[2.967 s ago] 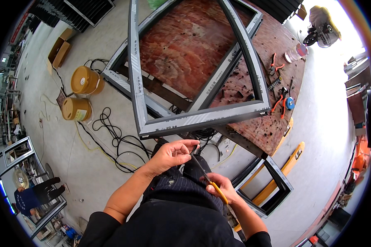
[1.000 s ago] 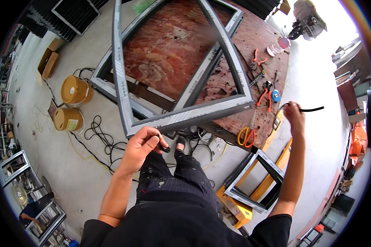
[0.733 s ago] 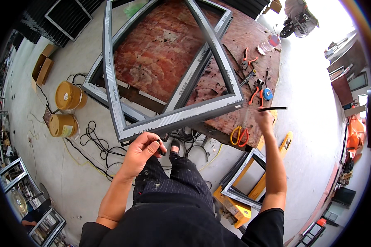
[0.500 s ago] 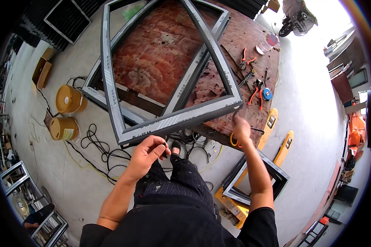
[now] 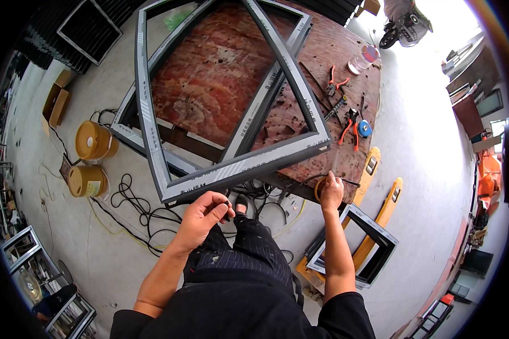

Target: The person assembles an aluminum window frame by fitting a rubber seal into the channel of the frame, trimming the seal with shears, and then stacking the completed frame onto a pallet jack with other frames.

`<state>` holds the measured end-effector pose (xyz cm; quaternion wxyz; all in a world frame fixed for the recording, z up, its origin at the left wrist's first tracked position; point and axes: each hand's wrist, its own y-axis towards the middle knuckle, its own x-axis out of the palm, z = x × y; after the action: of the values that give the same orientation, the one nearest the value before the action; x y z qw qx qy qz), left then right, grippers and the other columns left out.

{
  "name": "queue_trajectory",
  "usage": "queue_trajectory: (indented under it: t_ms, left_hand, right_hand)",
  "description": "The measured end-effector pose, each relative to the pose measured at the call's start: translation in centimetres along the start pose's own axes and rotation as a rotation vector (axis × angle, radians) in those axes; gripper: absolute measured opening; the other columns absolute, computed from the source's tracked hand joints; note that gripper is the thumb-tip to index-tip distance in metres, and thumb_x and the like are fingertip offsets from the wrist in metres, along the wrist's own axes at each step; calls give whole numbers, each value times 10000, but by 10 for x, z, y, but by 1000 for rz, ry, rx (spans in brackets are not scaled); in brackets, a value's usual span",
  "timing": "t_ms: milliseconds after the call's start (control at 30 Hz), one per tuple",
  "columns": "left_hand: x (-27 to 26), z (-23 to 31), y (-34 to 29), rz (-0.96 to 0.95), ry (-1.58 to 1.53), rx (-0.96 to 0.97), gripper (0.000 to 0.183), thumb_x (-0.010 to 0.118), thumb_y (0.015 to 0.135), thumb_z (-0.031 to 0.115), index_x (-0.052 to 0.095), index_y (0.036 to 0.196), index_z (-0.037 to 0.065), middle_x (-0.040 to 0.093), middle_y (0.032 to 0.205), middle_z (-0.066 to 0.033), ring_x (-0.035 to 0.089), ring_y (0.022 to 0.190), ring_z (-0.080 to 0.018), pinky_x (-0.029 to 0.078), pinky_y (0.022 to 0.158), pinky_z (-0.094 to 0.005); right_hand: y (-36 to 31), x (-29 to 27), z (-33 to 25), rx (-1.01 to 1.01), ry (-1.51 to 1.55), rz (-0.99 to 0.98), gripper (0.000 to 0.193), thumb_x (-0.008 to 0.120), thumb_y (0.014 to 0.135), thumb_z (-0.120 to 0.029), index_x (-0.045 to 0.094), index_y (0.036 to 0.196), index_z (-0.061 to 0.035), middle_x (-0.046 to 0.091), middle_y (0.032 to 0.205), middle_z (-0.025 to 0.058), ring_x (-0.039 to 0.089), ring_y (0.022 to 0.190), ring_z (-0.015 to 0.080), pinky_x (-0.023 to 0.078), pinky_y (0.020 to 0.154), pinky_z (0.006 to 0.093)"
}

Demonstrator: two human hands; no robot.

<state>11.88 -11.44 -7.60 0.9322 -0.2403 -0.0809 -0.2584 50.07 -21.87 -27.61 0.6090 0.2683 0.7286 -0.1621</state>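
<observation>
A grey window frame (image 5: 232,168) with printed protective film lies across a second similar frame (image 5: 253,116) on a red-brown worktable (image 5: 209,85). My left hand (image 5: 201,219) is closed just below the near left corner of the upper frame, with a small dark piece (image 5: 228,213) at its fingertips. At the table's near right corner, my right hand (image 5: 332,193) has its fingers pinched together beside a thin dark rod (image 5: 352,182). What lies between those fingers is hidden. A yellow loop-shaped item (image 5: 319,189) sits just left of that hand.
Red-handled pliers (image 5: 335,82), red-handled cutters (image 5: 349,130), a blue tape measure (image 5: 365,129) and a clear plastic container (image 5: 363,60) sit on the table's right side. Smaller frames (image 5: 373,237) rest on a yellow pallet jack (image 5: 387,212). Cables (image 5: 138,212) and yellow buckets (image 5: 95,140) occupy the floor leftward.
My right hand has moved down from beside the upper frame's right corner to the table's near edge, by the rod. My left hand stays nearly where it was, still pinching the dark piece.
</observation>
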Motion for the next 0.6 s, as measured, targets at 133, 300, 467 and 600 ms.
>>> queue_trajectory:
  t_ms: [133,300,467,600]
  left_hand:
    - [0,2,1,-3,7,7,147,567,950,174,563,1007,39,634,885,-38,579,810,-91,472,725,-244]
    - [-6,-3,4,-19,37,31,155,556,954,184,550,1027,47,627,903,-50,604,858,-128,477,727,-252]
    - [1,-2,8,-40,4,26,141,554,952,158,548,1033,44,626,927,-53,598,879,-126,478,744,-254]
    - [10,-3,12,-65,-2,38,131,558,942,111,558,1049,35,623,955,-49,589,900,-120,473,790,-257]
  right_hand:
    - [2,-12,-1,115,107,1,488,588,810,-87,495,1289,-111,581,980,130,566,945,329,472,814,409]
    - [0,-17,14,97,34,88,432,600,824,-136,533,1249,-100,596,976,147,582,915,339,481,788,420]
    - [2,-25,18,115,74,89,333,603,842,-150,589,1170,-95,607,962,161,592,883,343,482,790,428]
    - [-6,-50,-21,-57,267,62,321,628,818,-88,609,1138,-95,608,948,151,605,836,304,498,776,395]
